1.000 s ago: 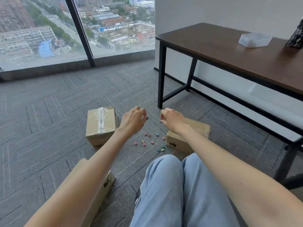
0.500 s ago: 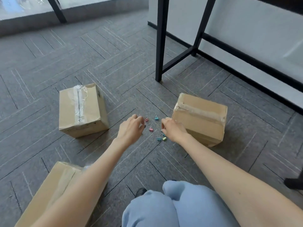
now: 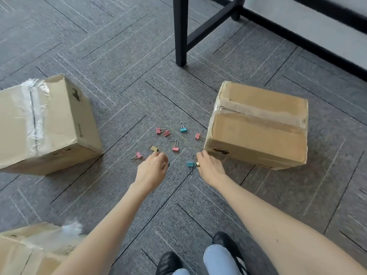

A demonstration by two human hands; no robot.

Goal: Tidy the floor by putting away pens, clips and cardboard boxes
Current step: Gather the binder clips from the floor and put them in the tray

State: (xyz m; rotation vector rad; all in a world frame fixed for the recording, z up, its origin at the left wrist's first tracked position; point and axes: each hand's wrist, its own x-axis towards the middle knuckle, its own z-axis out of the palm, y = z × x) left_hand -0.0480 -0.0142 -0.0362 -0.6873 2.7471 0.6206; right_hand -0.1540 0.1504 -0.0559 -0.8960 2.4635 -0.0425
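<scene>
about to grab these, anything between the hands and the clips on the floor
Nothing visible does. The left hand is at a yellow clip and the right hand beside the nearer blue clip; the left box and right box lie off to the sides.

- Binder clips (image 3: 175, 149), pink, blue and yellow, lie scattered on the carpet just ahead of and between the hands.
- A yellow clip (image 3: 154, 149) lies at the left hand (image 3: 152, 171) fingertips.
- A blue clip (image 3: 190, 164) lies just beside the right hand (image 3: 210, 167).
- A closed, taped cardboard box (image 3: 258, 126) sits just beyond the right hand.
- A second box (image 3: 39, 124), with clear tape on top, sits well left of the left hand.
- A third box (image 3: 23, 249), crumpled, lies beside the left forearm.
</scene>
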